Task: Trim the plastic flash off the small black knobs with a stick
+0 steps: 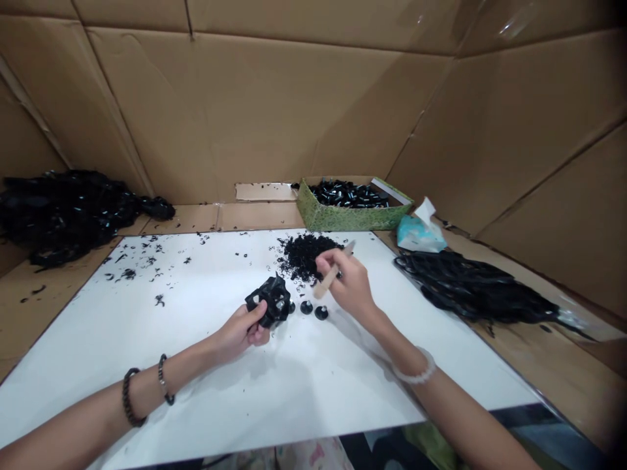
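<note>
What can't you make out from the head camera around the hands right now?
Head view:
Black molded piece: the part inside the left hand is hidden by its fingers.
Wooden stick: the section gripped by the right hand is hidden by its fingers.
Black curled scraps: individual shapes are too small to tell.
Small black parts in the green box: too small, and the lower ones are hidden by the box wall.

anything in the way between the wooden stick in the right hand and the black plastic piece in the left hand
Nothing visible stands between the wooden stick in the right hand and the black plastic piece in the left hand. Small round black parts lie on the white board below that gap, not blocking it.
</note>
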{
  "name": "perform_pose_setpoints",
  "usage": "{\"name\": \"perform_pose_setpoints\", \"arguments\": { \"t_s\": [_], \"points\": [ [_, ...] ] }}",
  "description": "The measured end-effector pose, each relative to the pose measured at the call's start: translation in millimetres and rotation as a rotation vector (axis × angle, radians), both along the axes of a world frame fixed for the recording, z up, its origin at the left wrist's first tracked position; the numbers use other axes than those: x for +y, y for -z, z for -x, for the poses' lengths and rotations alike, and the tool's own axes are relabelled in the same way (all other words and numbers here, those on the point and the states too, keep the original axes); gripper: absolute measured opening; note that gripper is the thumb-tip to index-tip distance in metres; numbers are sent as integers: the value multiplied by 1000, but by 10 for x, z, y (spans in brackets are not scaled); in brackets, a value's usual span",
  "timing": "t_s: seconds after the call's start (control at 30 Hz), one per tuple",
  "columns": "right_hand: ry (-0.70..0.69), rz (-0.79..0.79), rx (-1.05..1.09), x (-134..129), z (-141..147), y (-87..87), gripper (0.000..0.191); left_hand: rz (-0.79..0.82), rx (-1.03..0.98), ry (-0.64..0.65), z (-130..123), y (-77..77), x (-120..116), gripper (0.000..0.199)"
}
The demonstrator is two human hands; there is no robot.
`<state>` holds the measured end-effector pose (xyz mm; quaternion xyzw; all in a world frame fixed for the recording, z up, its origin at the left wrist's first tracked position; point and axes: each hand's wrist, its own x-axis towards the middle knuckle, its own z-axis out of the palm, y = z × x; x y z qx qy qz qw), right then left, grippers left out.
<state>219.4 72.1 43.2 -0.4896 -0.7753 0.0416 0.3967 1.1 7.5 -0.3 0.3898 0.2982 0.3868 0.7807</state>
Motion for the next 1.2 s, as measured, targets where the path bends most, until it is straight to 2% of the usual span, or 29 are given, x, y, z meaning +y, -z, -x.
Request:
{"name": "perform_pose_setpoints", "arguments": {
  "t_s": [0.07, 0.13, 0.27, 0.43, 0.53, 0.63, 0.8, 0.9, 0.97, 1.03, 1.1, 1.2],
  "points": [
    [-180, 155, 41, -177, 139, -4, 39, -36, 58, -9, -18, 10, -14, 52],
    [-296, 241, 8, -333, 277, 18, 40, -72, 147, -32, -32, 18, -28, 54],
    [-371, 294, -57, -470, 437, 94, 38, -196, 334, -76, -40, -26, -59, 52],
    [-622, 495, 226, -506, 446, 90, 42, -466, 419, -56, -17, -275, -143, 43],
    [-666, 599, 387, -536, 420, 7, 44, -527, 397, -35, -13, -411, -187, 40],
    [-605, 621, 501, -540, 395, -80, 48, -501, 346, -68, -18, -458, -169, 40],
    [-493, 499, 547, -465, 373, -101, 49, -451, 260, -172, 27, -516, -46, 41],
    [-387, 439, 675, -320, 289, -69, 47, -359, 181, -336, 120, -655, 14, 40],
    [-273, 333, 690, -183, 193, -50, 46, -326, 96, -434, 199, -779, 37, 42],
    [-163, 237, 510, -56, 109, -23, 47, -334, 44, -466, 271, -899, 45, 41],
    [-87, 223, 205, 29, 76, 20, 49, -356, 28, -436, 323, -997, 38, 40],
    [-63, 245, -264, 76, 116, 97, 44, -377, 9, -395, 367, -1099, 17, 38]
  ]
}}
